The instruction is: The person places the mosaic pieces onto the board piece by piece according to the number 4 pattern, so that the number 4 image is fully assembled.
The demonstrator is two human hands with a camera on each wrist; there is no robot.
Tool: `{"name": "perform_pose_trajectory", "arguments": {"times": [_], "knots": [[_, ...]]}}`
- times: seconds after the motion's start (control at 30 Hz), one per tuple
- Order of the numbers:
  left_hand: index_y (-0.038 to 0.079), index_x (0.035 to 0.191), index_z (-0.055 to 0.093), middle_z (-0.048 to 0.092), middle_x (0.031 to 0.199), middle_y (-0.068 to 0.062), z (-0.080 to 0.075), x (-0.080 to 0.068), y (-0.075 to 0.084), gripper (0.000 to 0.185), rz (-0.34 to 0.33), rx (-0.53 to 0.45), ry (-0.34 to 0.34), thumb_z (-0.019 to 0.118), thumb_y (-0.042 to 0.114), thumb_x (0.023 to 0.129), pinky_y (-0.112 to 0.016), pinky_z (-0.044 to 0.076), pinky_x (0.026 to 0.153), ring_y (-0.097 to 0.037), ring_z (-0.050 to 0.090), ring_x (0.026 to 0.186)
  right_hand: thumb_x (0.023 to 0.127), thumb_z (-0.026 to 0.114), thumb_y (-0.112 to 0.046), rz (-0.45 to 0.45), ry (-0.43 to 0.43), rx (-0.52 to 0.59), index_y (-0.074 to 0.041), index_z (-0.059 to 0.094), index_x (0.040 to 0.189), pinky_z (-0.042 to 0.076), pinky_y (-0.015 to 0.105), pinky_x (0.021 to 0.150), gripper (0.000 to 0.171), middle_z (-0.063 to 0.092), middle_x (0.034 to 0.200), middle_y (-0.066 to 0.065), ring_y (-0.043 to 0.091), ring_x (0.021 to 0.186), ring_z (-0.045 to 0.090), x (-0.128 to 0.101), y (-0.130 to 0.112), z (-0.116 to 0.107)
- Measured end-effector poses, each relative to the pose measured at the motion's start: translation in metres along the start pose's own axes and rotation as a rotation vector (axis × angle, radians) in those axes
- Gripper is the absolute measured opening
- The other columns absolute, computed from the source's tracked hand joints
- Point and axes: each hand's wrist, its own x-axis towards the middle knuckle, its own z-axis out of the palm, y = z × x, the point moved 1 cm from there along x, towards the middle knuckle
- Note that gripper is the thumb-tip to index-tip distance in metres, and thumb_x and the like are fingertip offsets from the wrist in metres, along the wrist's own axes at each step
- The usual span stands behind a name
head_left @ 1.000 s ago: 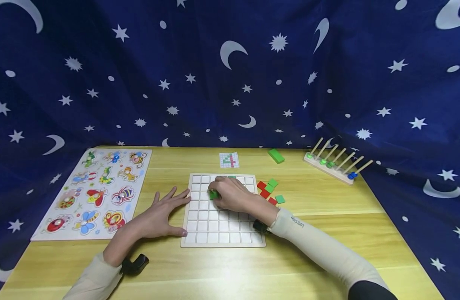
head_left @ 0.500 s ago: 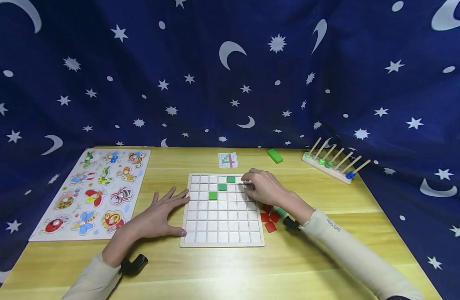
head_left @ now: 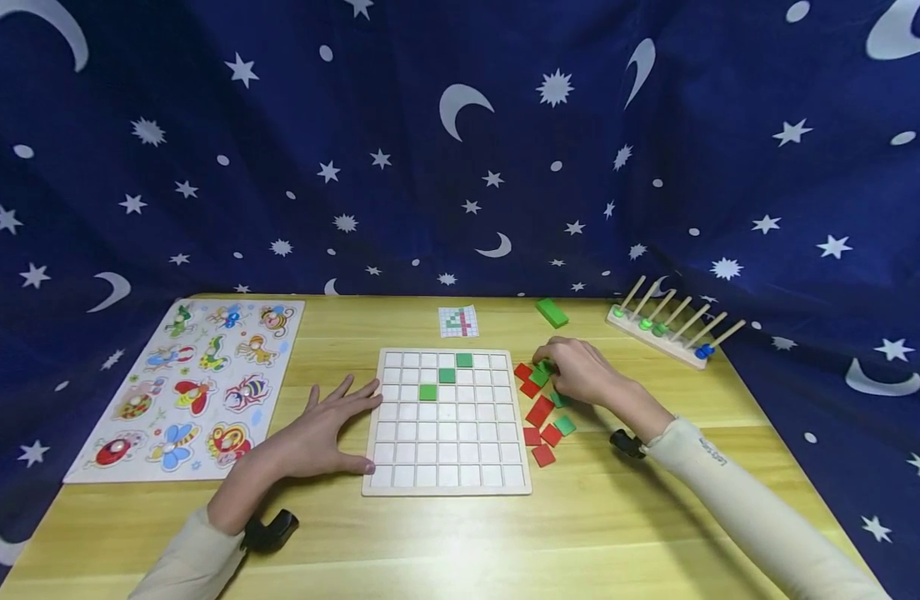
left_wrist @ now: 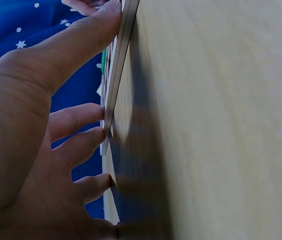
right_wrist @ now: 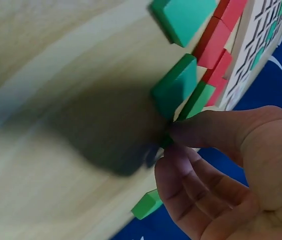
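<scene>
Right hand (head_left: 580, 375) pinches a green tile (right_wrist: 167, 141) in the pile just right of the grid board (head_left: 445, 483). Left hand (head_left: 321, 433), fingers spread, presses the board's left edge.

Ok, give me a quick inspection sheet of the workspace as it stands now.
Surface: wooden table, pale grain.
Job's things: white grid board with three green tiles set in a diagonal; loose red and green tiles right of the board; pattern card behind it.
Clutter: insect puzzle board far left, green block, peg rack far right.
Grippers: left hand flat, fingers against the board's left edge; right hand pinching a green tile in the loose pile.
Cables: nothing seen.
Surroundings: dark blue star-and-moon cloth behind and at the sides.
</scene>
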Motion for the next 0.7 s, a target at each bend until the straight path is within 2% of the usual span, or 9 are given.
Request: {"name": "perform_pose_trajectory", "arguments": {"times": [0.17,0.37,0.5,0.7], "knots": [[0.014,0.152,0.044,0.023,0.164,-0.003,-0.001,0.000,0.000,0.098,-0.001,0.006,-0.009,0.084,0.055,0.073,-0.075,-0.006,0.107,-0.039,0.007,0.150,0.072,0.065,0.013,0.019,-0.006,-0.021,-0.003,0.076,0.099,0.049,0.038,0.057,0.033,0.068,0.090,0.009,0.018,0.071,0.057,-0.001,0.005,0.004],[0.013,0.152,0.045,0.023,0.164,-0.003,-0.002,0.000,0.001,0.097,0.001,0.015,-0.006,0.084,0.055,0.074,-0.076,-0.006,0.107,-0.039,0.007,0.150,0.078,0.077,-0.003,0.085,0.025,-0.074,-0.002,0.075,0.101,0.049,0.039,0.054,0.023,0.068,0.090,0.010,0.020,0.067,0.057,-0.001,0.004,-0.004],[0.012,0.151,0.045,0.023,0.164,-0.003,-0.003,-0.001,0.002,0.096,-0.001,0.012,-0.002,0.084,0.054,0.074,-0.076,-0.005,0.107,-0.040,0.008,0.150,0.082,0.078,-0.008,0.057,0.042,-0.072,-0.004,0.075,0.104,0.047,0.036,0.052,0.023,0.065,0.091,0.008,0.018,0.062,0.053,0.006,-0.017,-0.007],[0.013,0.152,0.045,0.023,0.164,-0.003,-0.002,-0.001,0.002,0.097,-0.001,0.009,-0.003,0.084,0.054,0.074,-0.076,-0.006,0.107,-0.039,0.007,0.150,0.087,0.076,-0.011,-0.027,-0.002,-0.030,-0.006,0.074,0.107,0.043,0.029,0.051,0.021,0.062,0.091,0.005,0.014,0.060,0.049,0.020,-0.057,0.003]]}}
